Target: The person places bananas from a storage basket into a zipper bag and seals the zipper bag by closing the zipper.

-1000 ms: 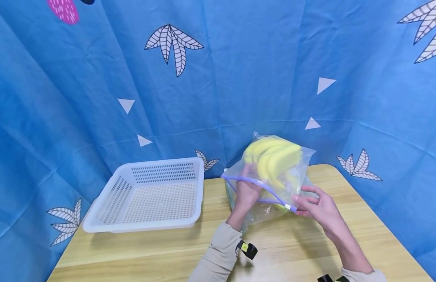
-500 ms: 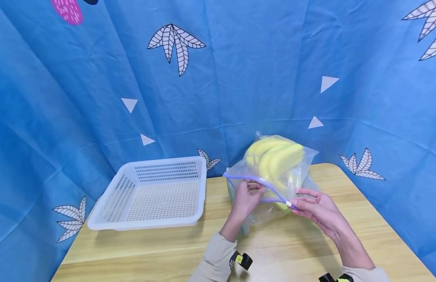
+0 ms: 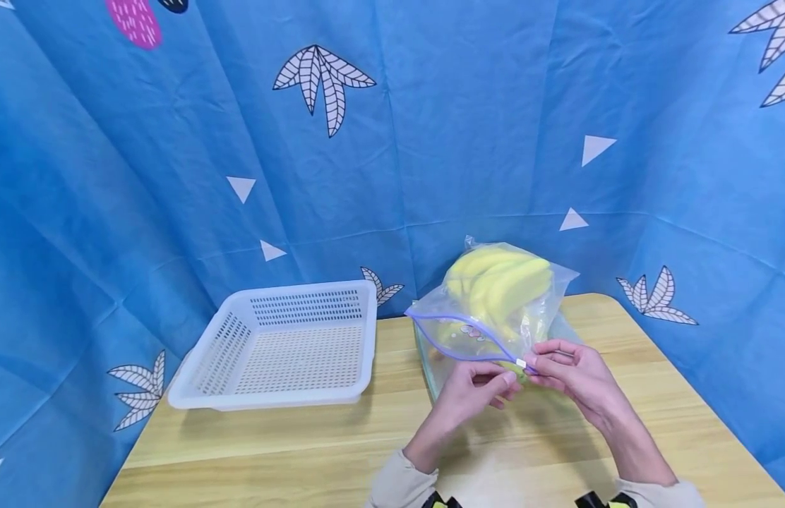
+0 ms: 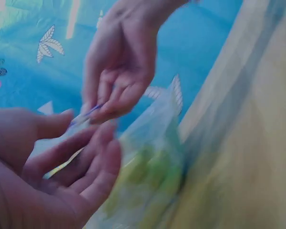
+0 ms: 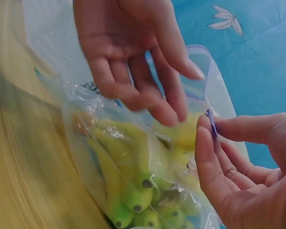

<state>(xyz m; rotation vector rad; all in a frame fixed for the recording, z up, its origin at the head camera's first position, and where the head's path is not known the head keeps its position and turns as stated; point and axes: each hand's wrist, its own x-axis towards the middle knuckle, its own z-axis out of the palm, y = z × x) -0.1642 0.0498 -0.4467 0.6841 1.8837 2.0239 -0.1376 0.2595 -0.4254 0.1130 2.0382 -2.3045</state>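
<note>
A clear zip bag (image 3: 545,303) with a purple zip strip (image 3: 459,356) holds a bunch of yellow bananas (image 3: 503,282). Its mouth gapes toward me. My right hand (image 3: 579,377) pinches the corner of the zip by the white slider (image 3: 522,364), thumb against fingers in the right wrist view. Just left of that corner, my left hand (image 3: 471,388) is in front of the bag mouth with fingers loosely bent and nothing between them. Green-tipped bananas (image 5: 133,162) show through clear plastic below the hands in the right wrist view.
A white perforated plastic basket (image 3: 272,403) stands on the left of the wooden table (image 3: 291,451). A pale green see-through edge (image 3: 426,367) shows under the bag. A blue patterned curtain (image 3: 469,127) closes off the back and sides.
My left hand has come out of the bag mouth and moved down and right, toward the slider. My right hand keeps its pinch on the zip corner.
</note>
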